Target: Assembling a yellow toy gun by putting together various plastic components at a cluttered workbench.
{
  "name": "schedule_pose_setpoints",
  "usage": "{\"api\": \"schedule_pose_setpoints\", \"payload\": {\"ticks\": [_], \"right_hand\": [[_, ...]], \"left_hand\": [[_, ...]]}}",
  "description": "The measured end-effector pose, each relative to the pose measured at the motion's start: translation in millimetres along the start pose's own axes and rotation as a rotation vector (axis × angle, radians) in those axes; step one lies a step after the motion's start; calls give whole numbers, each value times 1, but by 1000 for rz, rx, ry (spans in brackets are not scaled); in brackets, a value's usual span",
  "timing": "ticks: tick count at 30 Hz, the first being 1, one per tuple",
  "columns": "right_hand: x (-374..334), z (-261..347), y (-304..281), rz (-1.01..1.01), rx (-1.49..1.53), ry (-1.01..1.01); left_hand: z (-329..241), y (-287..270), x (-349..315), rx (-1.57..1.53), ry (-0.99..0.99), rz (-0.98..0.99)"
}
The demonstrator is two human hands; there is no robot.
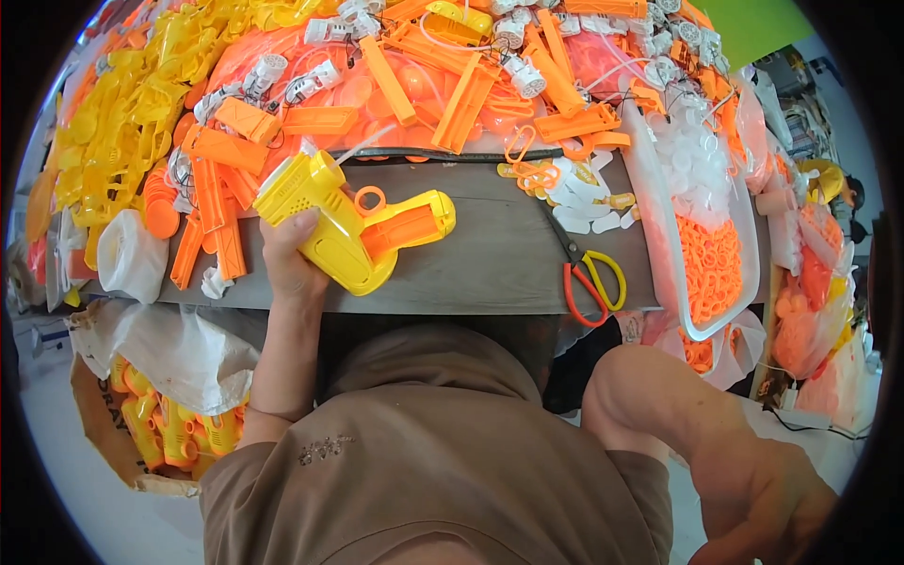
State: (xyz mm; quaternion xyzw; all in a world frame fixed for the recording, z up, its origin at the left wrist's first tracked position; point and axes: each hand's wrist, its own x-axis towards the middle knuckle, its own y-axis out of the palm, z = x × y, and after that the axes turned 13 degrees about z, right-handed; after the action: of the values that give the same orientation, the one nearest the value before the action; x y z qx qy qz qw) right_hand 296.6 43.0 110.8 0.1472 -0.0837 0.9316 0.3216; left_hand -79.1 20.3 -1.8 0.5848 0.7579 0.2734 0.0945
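Note:
My left hand (294,259) is closed round a yellow plastic toy gun (330,221) with an orange panel in its handle, raised just over the grey table. A small orange ring (370,200) shows against the toy's upper side, and a pale thin tube (365,143) sticks up behind it. Down at the lower right my right hand (767,504) is bent back beside my body, well away from the table. Its fingertips run into the dark rim of the picture, so whether it holds anything is hidden.
Scissors (591,281) with red and yellow handles lie at the table's front edge. A clear bin (662,221) of orange rings stands at the right. Orange strips, white motor units and yellow shells (122,132) heap at the back. A cardboard box (99,414) sits lower left.

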Motion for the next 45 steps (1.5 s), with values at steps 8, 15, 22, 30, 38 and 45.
{"api": "schedule_pose_setpoints", "payload": {"ticks": [8, 15, 22, 30, 38, 45], "right_hand": [[-18, 3, -10, -13, -7, 110], [-14, -3, -8, 25, 8, 217], [115, -54, 32, 48, -14, 316], [170, -199, 86, 46, -1146, 123], [167, -219, 69, 28, -1303, 82], [128, -181, 43, 17, -865, 128]], "left_hand": [[-2, -4, -1, 1, 25, -54], [-13, -13, 0, 1, 81, -121], [-28, -36, 2, 29, 167, -140], [-40, -43, 4, -49, 194, -185], [-35, -33, 4, 7, 146, -154], [-19, -19, 3, 6, 88, -147]]}}
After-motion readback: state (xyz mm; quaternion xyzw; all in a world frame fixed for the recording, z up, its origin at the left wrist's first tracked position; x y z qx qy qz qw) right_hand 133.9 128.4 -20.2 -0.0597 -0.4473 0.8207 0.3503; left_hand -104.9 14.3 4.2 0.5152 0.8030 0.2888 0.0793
